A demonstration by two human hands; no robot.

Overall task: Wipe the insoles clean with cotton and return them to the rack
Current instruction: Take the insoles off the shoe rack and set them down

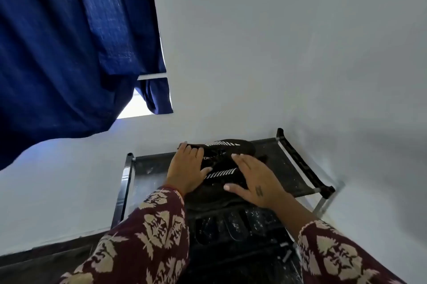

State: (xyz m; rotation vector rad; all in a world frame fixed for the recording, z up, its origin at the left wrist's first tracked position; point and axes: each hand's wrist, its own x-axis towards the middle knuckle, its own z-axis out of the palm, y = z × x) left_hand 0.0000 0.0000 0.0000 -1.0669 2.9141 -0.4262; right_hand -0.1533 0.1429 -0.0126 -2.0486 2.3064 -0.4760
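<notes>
Head view: the left hand (184, 168) and right hand (251, 179) lay with fingers spread on a pair of black shoes (221, 161) atop the rack (300, 168); neither insoles nor cotton were visible. A careless pull risked sliding a shoe off the shelf's front edge, since neither hand truly gripped it.

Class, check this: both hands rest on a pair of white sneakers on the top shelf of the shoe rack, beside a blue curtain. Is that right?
Not quite. The head view shows black sneakers with white stripes, not white ones. The left hand and right hand do rest on them on the shoe rack, with the blue curtain nearby.
</notes>
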